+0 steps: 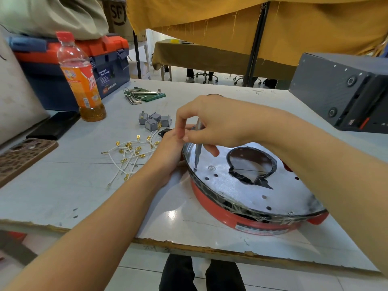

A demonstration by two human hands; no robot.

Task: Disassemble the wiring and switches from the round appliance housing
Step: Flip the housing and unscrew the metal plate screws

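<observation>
You work on a round red housing (247, 219) at a white table (63, 196).
Your right hand (218, 122) holds a screwdriver (197, 150) upright on its metal plate (273, 192); your left hand (168, 152) steadies the rim. Loose wires (128, 156) and grey switches (154, 120) lie to the left.

The left side of the white worktop (63, 185) is being crowded by a tangle of white wires with brass terminals (130, 156), a cluster of grey switch blocks (154, 120) and an orange-labelled drink bottle (80, 78). The right is being blocked by the round red housing with silver plate (252, 185) and a dark grey box (344, 91). Bare surface is being left along the near edge.
</observation>
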